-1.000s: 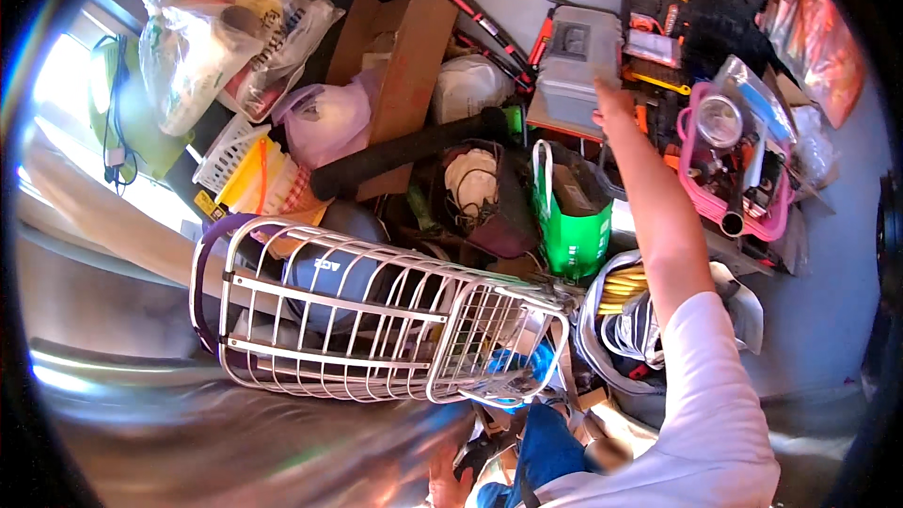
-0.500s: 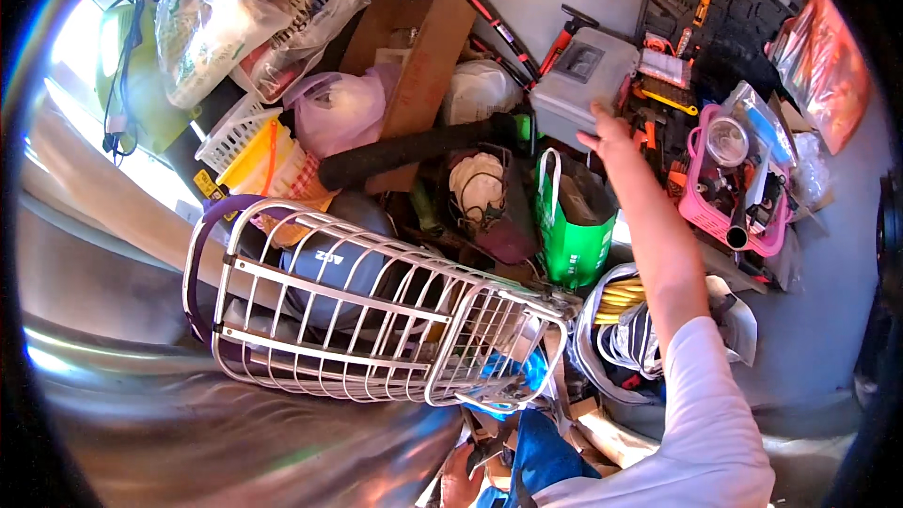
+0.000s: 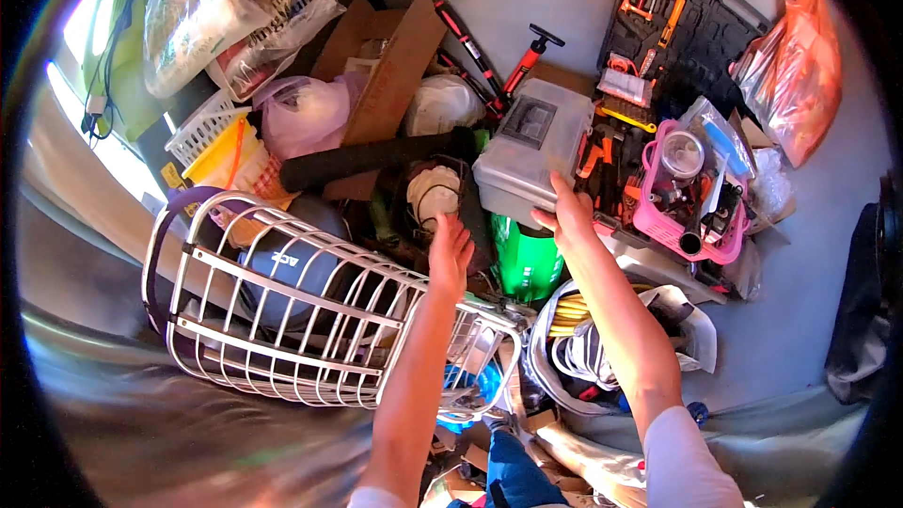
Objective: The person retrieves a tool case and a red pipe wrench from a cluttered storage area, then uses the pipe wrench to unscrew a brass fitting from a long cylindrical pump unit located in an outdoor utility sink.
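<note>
My right hand (image 3: 567, 217) grips the near edge of a grey plastic toolbox (image 3: 532, 144) and holds it tilted above a green bucket (image 3: 525, 261). My left hand (image 3: 451, 248) reaches forward with fingers apart, just under a dark bag holding a white round object (image 3: 435, 192). It holds nothing. Below my left forearm lies a white wire basket (image 3: 282, 306) on its side with a dark blue bag (image 3: 285, 269) inside.
A pink caddy of tools (image 3: 689, 198) stands right of the toolbox, below an open black tool case (image 3: 682, 28). Cardboard (image 3: 390, 75), plastic bags (image 3: 221, 14), a black foam roll (image 3: 372, 155) and a red pump (image 3: 527, 61) crowd the back. Coiled hoses (image 3: 578, 353) lie near my right arm.
My right hand has pulled the grey toolbox toward me and lifted it over the green bucket. My left arm has come into view and reached forward over the wire basket.
</note>
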Tool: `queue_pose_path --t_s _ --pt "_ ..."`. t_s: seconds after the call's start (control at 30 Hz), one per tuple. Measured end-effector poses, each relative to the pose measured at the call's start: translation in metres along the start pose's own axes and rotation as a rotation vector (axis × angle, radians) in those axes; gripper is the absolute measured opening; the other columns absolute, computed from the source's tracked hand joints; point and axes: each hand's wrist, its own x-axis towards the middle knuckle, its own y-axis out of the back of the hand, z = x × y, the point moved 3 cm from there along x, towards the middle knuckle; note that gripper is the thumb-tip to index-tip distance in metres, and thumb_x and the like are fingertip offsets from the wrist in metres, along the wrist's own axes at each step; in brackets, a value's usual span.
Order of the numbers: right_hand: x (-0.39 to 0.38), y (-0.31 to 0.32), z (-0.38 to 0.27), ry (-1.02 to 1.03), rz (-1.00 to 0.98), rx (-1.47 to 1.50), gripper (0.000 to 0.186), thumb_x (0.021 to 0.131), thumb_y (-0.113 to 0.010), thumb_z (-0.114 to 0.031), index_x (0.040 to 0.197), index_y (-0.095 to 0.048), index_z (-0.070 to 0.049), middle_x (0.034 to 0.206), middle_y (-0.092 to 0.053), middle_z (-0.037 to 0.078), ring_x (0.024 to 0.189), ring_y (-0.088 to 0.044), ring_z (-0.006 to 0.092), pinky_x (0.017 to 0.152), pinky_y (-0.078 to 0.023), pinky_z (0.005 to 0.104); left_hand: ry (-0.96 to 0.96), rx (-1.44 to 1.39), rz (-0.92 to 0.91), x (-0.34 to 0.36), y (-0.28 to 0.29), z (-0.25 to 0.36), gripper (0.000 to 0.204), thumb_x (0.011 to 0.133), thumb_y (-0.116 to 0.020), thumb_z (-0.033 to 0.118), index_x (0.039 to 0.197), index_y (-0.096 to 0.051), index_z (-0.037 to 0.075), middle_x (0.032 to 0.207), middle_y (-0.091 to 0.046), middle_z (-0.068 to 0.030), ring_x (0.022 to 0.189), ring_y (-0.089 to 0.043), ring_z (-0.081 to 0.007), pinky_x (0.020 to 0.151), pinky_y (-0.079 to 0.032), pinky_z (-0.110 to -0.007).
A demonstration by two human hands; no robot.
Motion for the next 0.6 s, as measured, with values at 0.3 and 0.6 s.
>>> queue_pose_path --t_s 0.3,0.6 --pt "-0.044 0.029 0.015 -0.017 -0.231 -0.117 0.05 0.089 -0.068 -0.034 0.115 -0.05 0.005 0.108 -0.059 0.013 0.085 -0.065 0.0226 0.062 -0.061 0.0345 0.375 0.171 -0.168 0.043 -0.032 -0.011 0.082 0.082 -0.039 0.082 0.137 -0.047 0.021 0.13 -0.054 -0.0061 0.114 -0.054 -0.0255 0.087 -0.049 -0.052" --pt "-0.127 0.052 0.062 0.011 -0.145 -0.23 0.044 0.089 -0.068 -0.035 0.114 -0.049 -0.003 0.098 -0.06 0.006 0.073 -0.057 0.0107 0.051 -0.047 0.0221 0.126 -0.308 0.113 -0.043 0.024 -0.069 0.056 0.096 -0.042 0.052 0.133 -0.052 0.011 0.134 -0.056 -0.0049 0.125 -0.05 -0.0235 0.105 -0.04 -0.039"
